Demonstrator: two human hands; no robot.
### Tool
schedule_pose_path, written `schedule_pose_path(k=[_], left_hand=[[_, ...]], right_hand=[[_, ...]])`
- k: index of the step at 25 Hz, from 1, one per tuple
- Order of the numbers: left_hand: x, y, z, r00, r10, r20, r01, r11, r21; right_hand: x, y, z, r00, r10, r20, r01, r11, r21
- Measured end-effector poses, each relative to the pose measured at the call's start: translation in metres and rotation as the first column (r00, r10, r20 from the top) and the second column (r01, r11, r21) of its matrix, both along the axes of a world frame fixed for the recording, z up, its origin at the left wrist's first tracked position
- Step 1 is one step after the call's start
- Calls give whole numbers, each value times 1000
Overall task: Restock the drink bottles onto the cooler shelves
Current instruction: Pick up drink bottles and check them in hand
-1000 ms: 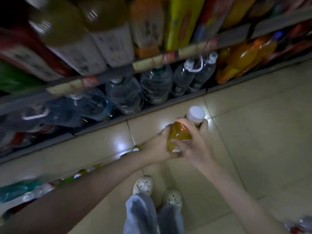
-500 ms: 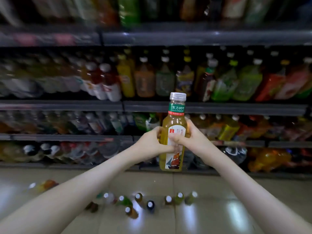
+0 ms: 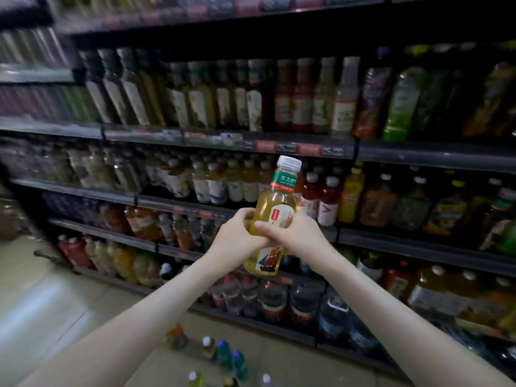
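Both hands, left (image 3: 240,233) and right (image 3: 293,236), clamp fingers round the bottle (image 3: 275,216). It stands near upright, cap tipped slightly right, shelves (image 3: 391,152) straight ahead beyond it.

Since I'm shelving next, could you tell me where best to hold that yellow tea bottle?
Grip the yellow tea bottle round its labelled middle, from the side. Both the left hand and right hand wrap there now, leaving the white cap free.

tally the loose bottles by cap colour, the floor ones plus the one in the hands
white-cap floor bottles: 3
blue-cap floor bottles: 2
unclear-cap floor bottles: 2
held bottle, white cap, in left hand and right hand: 1
total: 8
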State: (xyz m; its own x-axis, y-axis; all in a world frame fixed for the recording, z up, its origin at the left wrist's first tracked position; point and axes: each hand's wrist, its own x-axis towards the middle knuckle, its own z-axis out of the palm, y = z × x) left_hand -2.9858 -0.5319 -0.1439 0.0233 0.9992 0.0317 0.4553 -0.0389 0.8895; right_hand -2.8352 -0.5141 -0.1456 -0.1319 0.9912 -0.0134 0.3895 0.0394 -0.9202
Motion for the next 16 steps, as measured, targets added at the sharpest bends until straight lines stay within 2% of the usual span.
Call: schedule_pose_path(k=[5, 8, 10, 12, 16], left_hand=[[-80, 30, 42, 975, -221, 11, 220, 974, 57], [-118, 54, 69, 975, -214, -65, 222, 965, 137], [-144, 75, 85, 974, -132, -186, 178, 949, 259], [-176, 96, 98, 952, 45, -302, 82, 916, 393], [-262, 152, 96, 848, 352, -396, -103, 843, 528]], right_hand=[[-67, 40, 35, 995, 28, -94, -10, 982, 188], [-95, 76, 55, 980, 89, -178, -41, 966, 256], [-113, 104, 71, 971, 108, -214, -30, 940, 340], [-131, 127, 87, 957, 130, -259, -6, 902, 433], [-169, 170, 97, 919, 147, -366, 113, 791, 601]])
